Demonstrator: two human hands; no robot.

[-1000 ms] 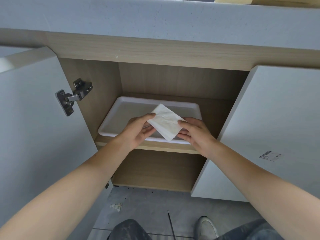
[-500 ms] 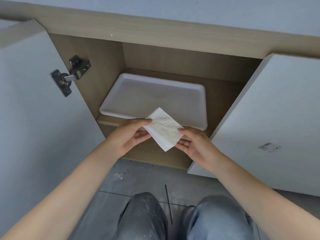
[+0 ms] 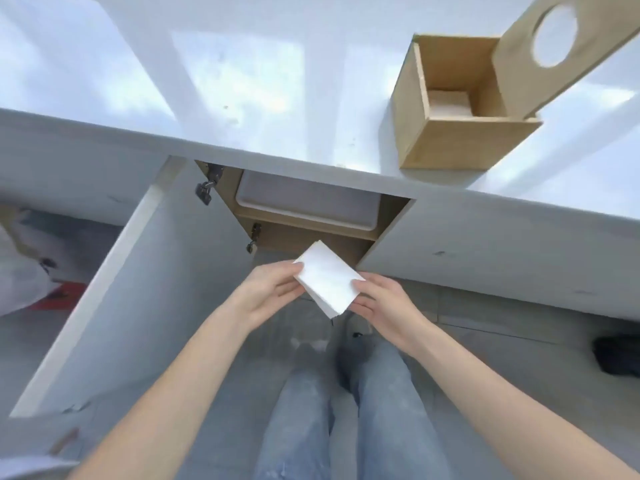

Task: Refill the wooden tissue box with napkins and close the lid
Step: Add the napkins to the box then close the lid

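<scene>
A stack of white napkins (image 3: 327, 278) is held between both my hands in front of the open cabinet, below the counter edge. My left hand (image 3: 270, 289) pinches its left corner and my right hand (image 3: 384, 303) grips its right side. The wooden tissue box (image 3: 450, 140) stands on the white counter at the upper right. Its lid (image 3: 568, 46), with a round hole, is swung up and open. The inside of the box shows a pale bottom.
The white counter (image 3: 242, 81) runs across the top. Below it the cabinet is open, with a white tray (image 3: 304, 202) on its shelf and doors swung out left (image 3: 138, 289) and right (image 3: 502, 244). A black object (image 3: 616, 355) lies on the floor at right.
The view rose from inside the cabinet to above the counter. Both hands drew the napkins out of the cabinet, away from the tray. The tissue box came into view.
</scene>
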